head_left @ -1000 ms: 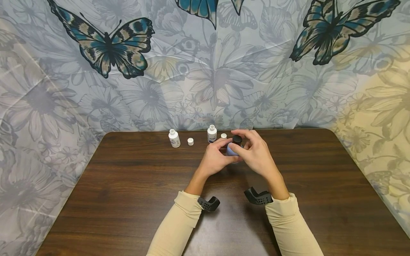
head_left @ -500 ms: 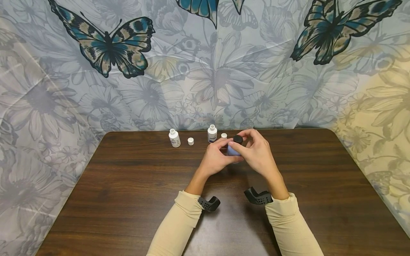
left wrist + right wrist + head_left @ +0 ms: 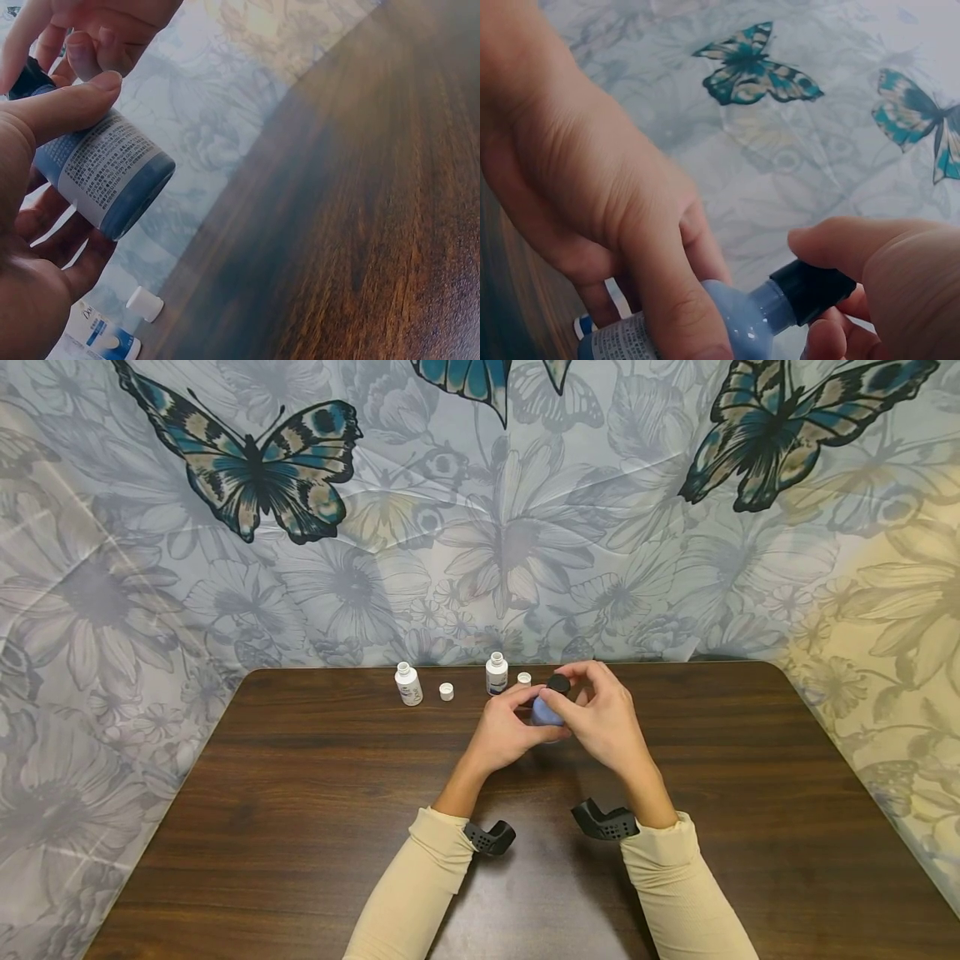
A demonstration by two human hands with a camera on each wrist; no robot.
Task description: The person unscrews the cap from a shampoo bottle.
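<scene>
My left hand (image 3: 501,731) grips a small blue bottle (image 3: 112,169) round its body, thumb on one side and fingers on the other. Dense small print covers the white label turned toward the left wrist camera. At the bottle's neck, my right hand (image 3: 606,714) holds the black cap (image 3: 814,289) between thumb and curled fingers. A stretch of blue neck shows below the cap in the right wrist view. In the left wrist view the bottle is tilted and its base points away from the palm.
Behind the hands stand two uncapped white bottles, one at left (image 3: 408,685) and one nearer (image 3: 497,674). Beside each lies a white cap, the left cap (image 3: 446,692) and the right cap (image 3: 524,678). The brown table (image 3: 300,810) ends at a butterfly-print cloth (image 3: 517,543).
The right hand's fingers have shifted round the black cap, which sits slightly farther right and higher in the head view. The left hand and the white bottles have stayed put.
</scene>
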